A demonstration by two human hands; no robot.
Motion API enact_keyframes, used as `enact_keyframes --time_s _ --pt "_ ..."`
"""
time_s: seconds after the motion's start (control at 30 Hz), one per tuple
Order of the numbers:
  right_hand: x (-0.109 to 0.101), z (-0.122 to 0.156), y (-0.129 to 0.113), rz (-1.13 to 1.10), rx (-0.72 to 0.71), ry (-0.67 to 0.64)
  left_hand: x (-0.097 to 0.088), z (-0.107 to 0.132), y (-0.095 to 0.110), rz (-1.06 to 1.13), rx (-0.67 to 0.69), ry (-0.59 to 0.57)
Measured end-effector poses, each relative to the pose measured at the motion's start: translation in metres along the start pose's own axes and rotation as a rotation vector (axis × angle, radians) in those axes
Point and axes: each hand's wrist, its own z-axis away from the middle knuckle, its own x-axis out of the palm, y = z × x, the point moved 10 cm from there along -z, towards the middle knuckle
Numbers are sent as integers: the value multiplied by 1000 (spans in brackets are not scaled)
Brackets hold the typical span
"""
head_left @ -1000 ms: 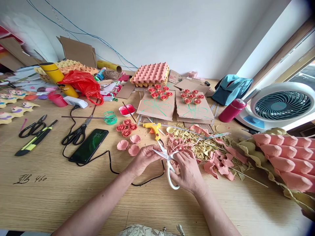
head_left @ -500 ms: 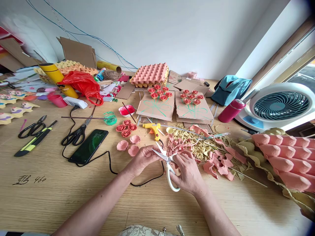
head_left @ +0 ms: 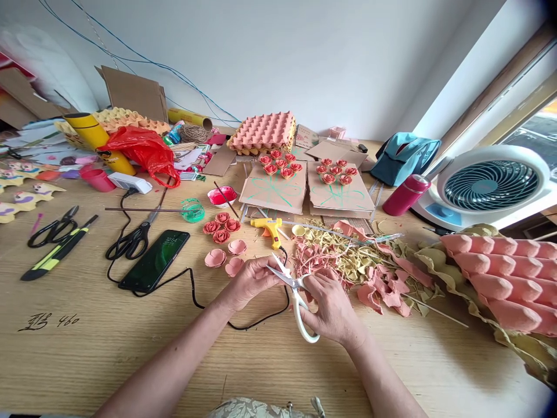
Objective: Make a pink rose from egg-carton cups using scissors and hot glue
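Observation:
My right hand [head_left: 333, 307] is closed around white-handled scissors [head_left: 300, 307], whose blades are parted and point up and left. My left hand [head_left: 252, 281] is closed in a pinch beside the blade tips; whatever its fingers hold is hidden. Just beyond that hand lie pale pink egg-carton cups [head_left: 215, 258] trimmed into petals. Behind them sit several painted red paper flowers [head_left: 221, 235]. A yellow glue gun [head_left: 270, 230] rests past the scissors, its black cord looping under my hands. Pink and tan carton scraps [head_left: 331, 255] are heaped beyond my right hand.
Two cardboard sheets [head_left: 274, 194] carry red flowers at the back. Pink egg trays [head_left: 505, 273] and a fan [head_left: 491, 180] stand to the right, near a magenta bottle [head_left: 405, 195]. Leftward lie a phone [head_left: 154, 260], black scissors [head_left: 130, 241] and a utility knife [head_left: 61, 249].
The view has shifted slightly. Both hands stay nearly in place, with the scissors still parted at the left fingertips.

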Motion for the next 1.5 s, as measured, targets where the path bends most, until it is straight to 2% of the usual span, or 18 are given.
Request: enact_keyframes --time_s 0.23,0.57,0.97,1.2,1.5 --pt "17 1 6 -151 56 -133 -5 -1 -4 -2 -9 46" --pt "4 -2 2 60 4 4 -3 0 0 -38 -8 60" --pt "9 0 3 -3 11 -38 -2 0 -1 -72 -11 23" --pt "9 1 1 -30 -10 -52 -7 0 6 -213 -15 37" --pt "12 2 2 -75 -9 -98 -12 -1 7 -275 -26 39"
